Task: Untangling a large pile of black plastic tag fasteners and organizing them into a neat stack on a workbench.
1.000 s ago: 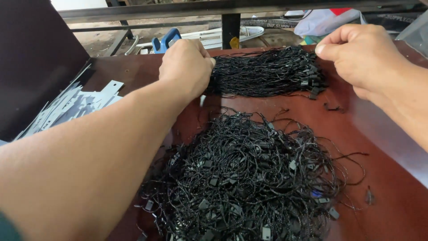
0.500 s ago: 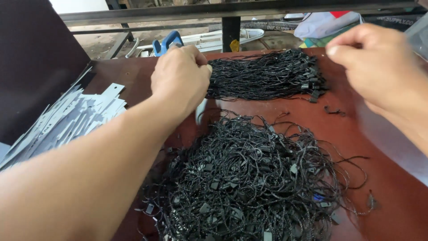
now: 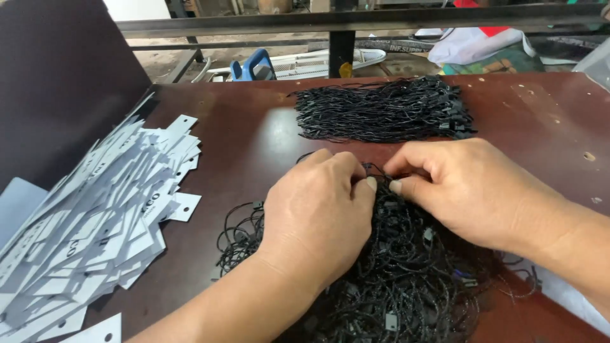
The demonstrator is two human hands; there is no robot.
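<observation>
Head view showed both hands on the tangled cord pile (image 3: 406, 286). Left hand (image 3: 318, 216) and right hand (image 3: 470, 190) met at its far edge, fingertips pinched on one cord. The neat bundle (image 3: 381, 111) lay beyond the pile.

**Black cords, pale tags, dark red table**

The tangled pile of cords (image 3: 406, 279) under both hands is black all through, with small black clasps and here and there a tiny grey or bluish piece. The neat bundle of cords (image 3: 381, 111) further back has the same plain black. The table (image 3: 241, 140) is a dark reddish brown, glossy, with some pale scratches and spots. The heap of paper tags (image 3: 95, 222) on the left side is white to light grey, with small dark print on some. The board (image 3: 57, 82) standing behind the tags is very dark, almost black with a purple tone. Beyond the table, one blue object (image 3: 254, 63) lies on the floor.
</observation>
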